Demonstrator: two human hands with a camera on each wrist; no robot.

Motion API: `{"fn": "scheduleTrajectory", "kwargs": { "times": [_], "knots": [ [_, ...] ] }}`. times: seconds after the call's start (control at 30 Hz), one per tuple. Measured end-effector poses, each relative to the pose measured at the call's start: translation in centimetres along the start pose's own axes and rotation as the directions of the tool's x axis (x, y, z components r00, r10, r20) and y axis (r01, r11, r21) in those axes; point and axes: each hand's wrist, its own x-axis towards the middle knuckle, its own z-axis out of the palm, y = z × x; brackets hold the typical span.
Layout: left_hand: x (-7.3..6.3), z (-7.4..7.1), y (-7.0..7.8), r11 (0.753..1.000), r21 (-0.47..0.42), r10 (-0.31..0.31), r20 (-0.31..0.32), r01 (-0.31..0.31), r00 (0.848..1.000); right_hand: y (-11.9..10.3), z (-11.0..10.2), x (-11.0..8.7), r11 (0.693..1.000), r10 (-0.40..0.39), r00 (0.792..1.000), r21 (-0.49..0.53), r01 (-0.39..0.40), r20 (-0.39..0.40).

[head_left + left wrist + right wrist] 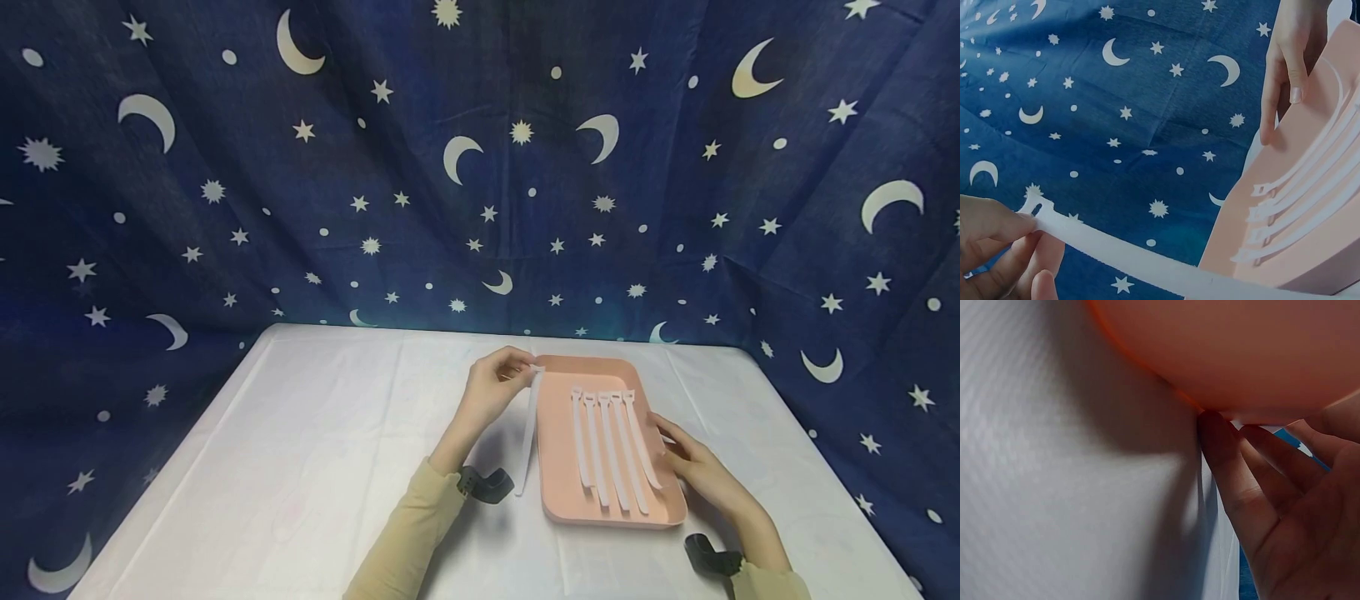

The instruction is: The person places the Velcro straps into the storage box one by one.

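Note:
My left hand (pixel 491 385) pinches a white strap cable tie (pixel 529 425) by its slotted head, between thumb and fingers. The tie hangs down along the left side of a pink tray (pixel 555 450). In the left wrist view the slot in the tie's head (pixel 1038 209) shows just beyond the thumb. My right hand (pixel 701 467) holds the tray by its right rim, thumb over the edge and fingers along the outer wall. Inside the tray several more white cable ties (pixel 611 450) lie side by side, heads toward the far end.
A white cloth (pixel 300 467) covers the table under the tray. Behind the table's far edge hangs a dark blue curtain (pixel 420 167) with moons and stars. A black wrist camera (pixel 486 485) sits on the left wrist, and another (pixel 711 557) on the right.

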Motion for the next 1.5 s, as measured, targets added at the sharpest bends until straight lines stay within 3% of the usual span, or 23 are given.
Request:
{"fn": "scheduleTrajectory", "kwargs": {
  "times": [0.27,0.53,0.87,1.13,1.5],
  "knots": [
    [-0.2,0.1,0.6,1.000,-0.009,0.009,-0.005,-0.009,1.000,-0.1,-0.1,0.0,1.000,0.013,1.000,-0.002,-0.013,0.007],
    [-0.4,0.2,1.5,0.997,-0.076,0.004,-0.010,-0.005,1.000,-0.1,-0.2,0.0,1.000,-0.001,1.000,0.018,0.001,0.009],
    [-0.6,0.6,2.2,0.994,-0.109,-0.020,0.019,0.022,1.000,-0.3,-0.3,-0.1,1.000,0.018,1.000,-0.004,-0.018,0.005],
    [-1.8,0.1,5.5,0.990,-0.137,-0.010,0.034,0.015,0.999,-0.1,-0.4,-0.3,0.999,0.036,0.999,0.009,-0.036,-0.005],
    [-0.9,0.8,4.0,0.967,-0.242,-0.068,0.034,0.074,0.997,-0.1,-0.1,-0.1,1.000,-0.001,1.000,0.003,0.001,0.000]
  ]
}}
